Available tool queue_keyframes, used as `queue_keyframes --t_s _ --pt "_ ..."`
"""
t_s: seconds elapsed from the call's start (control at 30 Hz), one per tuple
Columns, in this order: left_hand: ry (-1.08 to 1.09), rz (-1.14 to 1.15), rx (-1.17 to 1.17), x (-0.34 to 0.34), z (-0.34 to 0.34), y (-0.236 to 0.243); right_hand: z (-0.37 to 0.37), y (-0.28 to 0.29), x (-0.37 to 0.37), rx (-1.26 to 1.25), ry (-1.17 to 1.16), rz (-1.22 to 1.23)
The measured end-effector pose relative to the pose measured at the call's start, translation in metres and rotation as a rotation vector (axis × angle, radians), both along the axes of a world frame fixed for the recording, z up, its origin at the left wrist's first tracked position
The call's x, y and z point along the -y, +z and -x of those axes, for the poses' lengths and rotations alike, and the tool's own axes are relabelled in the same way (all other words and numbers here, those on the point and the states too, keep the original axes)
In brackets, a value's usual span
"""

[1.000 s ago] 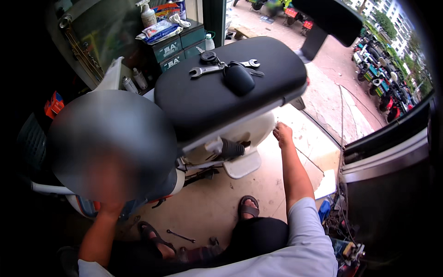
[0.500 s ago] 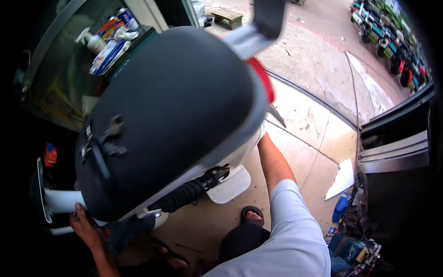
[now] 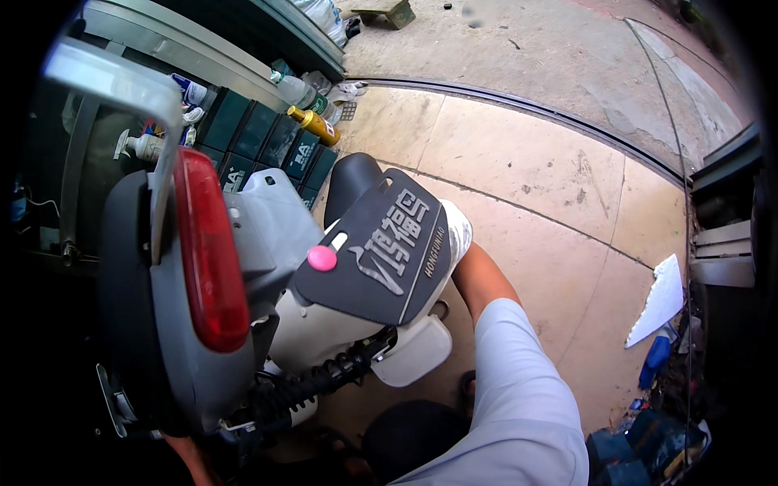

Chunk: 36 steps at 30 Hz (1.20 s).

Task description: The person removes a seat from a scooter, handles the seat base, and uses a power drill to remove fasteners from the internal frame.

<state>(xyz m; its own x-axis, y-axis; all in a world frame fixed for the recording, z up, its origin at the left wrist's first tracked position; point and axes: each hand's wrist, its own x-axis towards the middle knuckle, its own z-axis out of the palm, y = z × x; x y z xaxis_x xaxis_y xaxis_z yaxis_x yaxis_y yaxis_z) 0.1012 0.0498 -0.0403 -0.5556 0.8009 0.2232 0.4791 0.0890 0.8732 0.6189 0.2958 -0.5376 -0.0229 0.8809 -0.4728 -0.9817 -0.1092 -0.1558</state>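
Note:
The rear of an electric scooter fills the left and middle, with a black seat [image 3: 128, 324], a long red tail light [image 3: 212, 251] and a grey metal rack bar [image 3: 166, 121]. My right forearm [image 3: 486, 275] reaches to the rear mudguard, where a black mud flap [image 3: 381, 251] bears raised silver lettering and a pink round piece [image 3: 322, 257]. Something white [image 3: 458, 231] lies at my right wrist; I cannot tell if it is a glove. The fingers are hidden behind the flap. My left forearm [image 3: 188, 458] rises under the seat's lower end, its hand out of sight. A black shock absorber [image 3: 324, 381] shows below.
Dark green boxes [image 3: 251, 134] are stacked by a glass cabinet, beside a golden bottle [image 3: 314, 125] and a clear bottle [image 3: 300, 93]. A door track [image 3: 527, 109] crosses the tiled floor. A white foam piece [image 3: 658, 300] and a cluttered pile [image 3: 648, 445] lie right.
The seat has swung to the left in view, bringing out the tail light, mud flap and stacked boxes. My left hand, earlier on a white part beside the seat, is now hidden.

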Motion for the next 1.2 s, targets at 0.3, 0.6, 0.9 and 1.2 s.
queue_keyframes --t_s 0.3,0.6,0.9,1.2 --pt "0.106 0.079 -0.133 -0.005 0.000 -0.006 0.006 -0.015 -0.006 -0.048 0.051 -0.027" --pt "0.130 0.096 -0.171 -0.005 -0.001 -0.007 0.017 -0.017 -0.012 -0.087 0.094 -0.043" --pt "0.106 0.102 -0.187 0.002 0.006 -0.009 0.022 -0.016 -0.014 -0.111 0.113 -0.063" --pt "0.011 0.058 -0.230 0.016 0.027 -0.016 -0.009 0.008 -0.012 -0.093 0.094 -0.164"
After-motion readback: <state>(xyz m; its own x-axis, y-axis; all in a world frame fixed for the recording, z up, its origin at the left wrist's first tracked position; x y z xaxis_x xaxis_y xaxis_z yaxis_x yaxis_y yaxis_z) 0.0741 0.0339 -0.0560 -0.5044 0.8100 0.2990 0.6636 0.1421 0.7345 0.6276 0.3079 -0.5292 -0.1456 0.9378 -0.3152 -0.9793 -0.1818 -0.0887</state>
